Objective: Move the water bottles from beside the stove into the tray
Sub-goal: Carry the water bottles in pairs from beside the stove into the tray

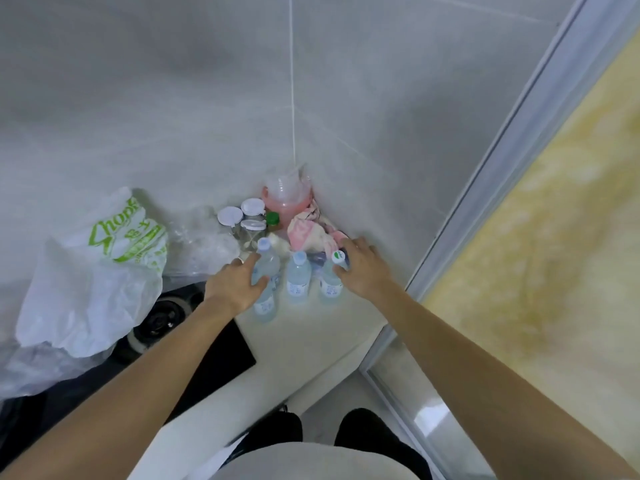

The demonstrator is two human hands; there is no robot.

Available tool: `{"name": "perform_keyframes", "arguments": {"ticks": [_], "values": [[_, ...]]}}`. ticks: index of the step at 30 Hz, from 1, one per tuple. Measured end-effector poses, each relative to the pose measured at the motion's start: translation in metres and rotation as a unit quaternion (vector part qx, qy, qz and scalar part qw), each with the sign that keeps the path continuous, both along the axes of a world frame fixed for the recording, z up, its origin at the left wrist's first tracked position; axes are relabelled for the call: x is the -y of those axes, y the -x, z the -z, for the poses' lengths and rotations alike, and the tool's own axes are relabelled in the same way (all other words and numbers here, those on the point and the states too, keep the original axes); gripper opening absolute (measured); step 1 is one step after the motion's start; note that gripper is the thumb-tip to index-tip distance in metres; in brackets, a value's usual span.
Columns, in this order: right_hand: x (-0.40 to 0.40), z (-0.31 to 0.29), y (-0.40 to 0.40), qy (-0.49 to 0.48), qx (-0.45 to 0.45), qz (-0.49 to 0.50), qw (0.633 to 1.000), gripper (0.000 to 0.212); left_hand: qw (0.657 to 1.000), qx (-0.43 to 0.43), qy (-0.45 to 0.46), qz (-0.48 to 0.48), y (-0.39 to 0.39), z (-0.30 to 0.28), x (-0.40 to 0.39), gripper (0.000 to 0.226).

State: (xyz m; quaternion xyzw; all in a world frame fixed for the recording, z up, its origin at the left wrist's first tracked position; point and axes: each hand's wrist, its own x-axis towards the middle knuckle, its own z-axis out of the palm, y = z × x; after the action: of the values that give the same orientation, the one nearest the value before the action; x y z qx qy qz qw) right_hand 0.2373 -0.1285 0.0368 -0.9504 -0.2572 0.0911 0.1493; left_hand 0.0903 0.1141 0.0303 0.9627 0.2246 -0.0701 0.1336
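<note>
Three small clear water bottles stand on the white counter in the corner, right of the black stove (221, 351). My left hand (235, 284) wraps around the left bottle (267, 289), thumb in front and fingers behind. The middle bottle (298, 277) stands free between my hands. My right hand (362, 268) closes on the right bottle (330, 282), whose white and green cap shows beside my fingers. No tray is in view.
Behind the bottles stand glass jars with white lids (242, 218), a green-capped bottle (272, 219), a pink jug (285, 194) and a pink-white cloth (311, 232). A white plastic bag with green print (100, 268) lies over the stove burner (162, 317). Tiled walls close the corner; a metal frame (485, 188) runs at right.
</note>
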Motion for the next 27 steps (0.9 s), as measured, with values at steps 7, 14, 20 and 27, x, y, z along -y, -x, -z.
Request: {"name": "perform_keyframes", "arguments": {"ticks": [7,14,20,27], "values": [[-0.018,0.026,-0.045,0.037,0.005,-0.073,0.997,0.043,0.998,-0.053,-0.020,-0.006,-0.023,0.026,0.002,0.041],[-0.015,0.044,-0.058,0.003,0.007,-0.126,0.992,0.023,0.998,0.006,-0.014,-0.060,-0.006,0.028,0.021,0.034],[-0.009,0.006,-0.047,-0.164,-0.072,-0.161,0.971,0.028,0.974,0.130,-0.019,-0.182,0.027,-0.029,0.061,0.036],[-0.030,-0.079,0.005,-0.217,-0.105,-0.315,0.918,0.031,0.928,0.193,-0.078,-0.310,0.101,-0.100,0.118,0.037]]}}
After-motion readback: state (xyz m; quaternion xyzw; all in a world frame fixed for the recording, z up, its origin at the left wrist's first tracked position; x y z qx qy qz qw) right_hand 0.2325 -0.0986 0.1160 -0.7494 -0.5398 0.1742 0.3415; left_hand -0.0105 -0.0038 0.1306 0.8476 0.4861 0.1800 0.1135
